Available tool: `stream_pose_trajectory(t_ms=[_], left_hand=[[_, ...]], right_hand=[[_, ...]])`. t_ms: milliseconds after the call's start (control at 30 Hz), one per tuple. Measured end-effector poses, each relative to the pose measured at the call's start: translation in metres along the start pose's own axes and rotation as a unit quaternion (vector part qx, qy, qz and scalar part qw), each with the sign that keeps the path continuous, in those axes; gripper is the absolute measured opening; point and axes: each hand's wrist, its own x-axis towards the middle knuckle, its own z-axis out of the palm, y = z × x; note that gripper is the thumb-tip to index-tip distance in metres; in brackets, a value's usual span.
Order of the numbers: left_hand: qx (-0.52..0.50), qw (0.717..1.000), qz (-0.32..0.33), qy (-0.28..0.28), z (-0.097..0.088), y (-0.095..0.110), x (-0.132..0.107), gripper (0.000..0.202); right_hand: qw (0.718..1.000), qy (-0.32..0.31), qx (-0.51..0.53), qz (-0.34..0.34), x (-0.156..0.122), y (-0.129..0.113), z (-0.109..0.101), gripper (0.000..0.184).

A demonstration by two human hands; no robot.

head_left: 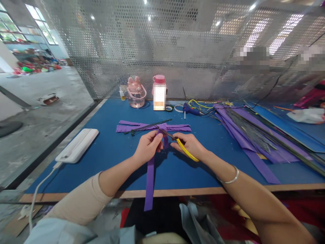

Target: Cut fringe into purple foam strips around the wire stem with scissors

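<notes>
My left hand point(148, 146) is closed in a pinch on the top of a long purple paper strip point(150, 179), which hangs down past the table's front edge. My right hand point(189, 145) is closed round yellow-handled scissors point(186, 151), whose dark blades point left to the strip's top, close to my left fingers. Just beyond my hands lie fringed purple paper strips point(177, 127) and a few dark green wire stems point(148, 126) on the blue table point(114, 159). A silver bangle point(232, 176) sits on my right wrist.
A white flat device point(77, 145) with a cable lies at the left. At the back stand a pink jug point(136, 92), a pink-capped bottle point(159, 92) and a blue glue gun point(191, 109). Purple paper sheets and wire stems point(254, 135) are piled at the right. A perforated metal screen point(177, 51) walls the far side.
</notes>
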Motion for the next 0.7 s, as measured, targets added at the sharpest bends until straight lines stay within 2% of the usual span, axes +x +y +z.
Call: stream_pose_trajectory(t_ms=[133,267,333,533,700], left_hand=[[-0.019,1.0,-0.011,-0.004,0.0004,-0.001,0.0008,0.033],[-0.026,1.0,-0.002,0.015,0.0011,0.0007,0.0006,0.031],[-0.023,0.999,0.005,0.024,0.0011,0.0012,0.0003,0.029],[0.001,1.0,0.016,0.003,0.0013,0.0014,-0.0001,0.028],[-0.006,1.0,0.017,-0.005,0.0013,0.0024,-0.0011,0.027]], right_hand=[[1.0,-0.009,-0.021,0.014,0.0012,0.0005,-0.0045,0.028],[0.998,-0.046,-0.038,0.002,0.0004,0.0029,-0.0077,0.063],[0.998,-0.056,-0.043,-0.001,-0.0002,0.0041,-0.0074,0.075],[0.998,-0.06,-0.033,-0.01,-0.0004,0.0047,-0.0039,0.08],[0.997,-0.056,0.026,-0.04,0.0002,0.0064,-0.0004,0.08]])
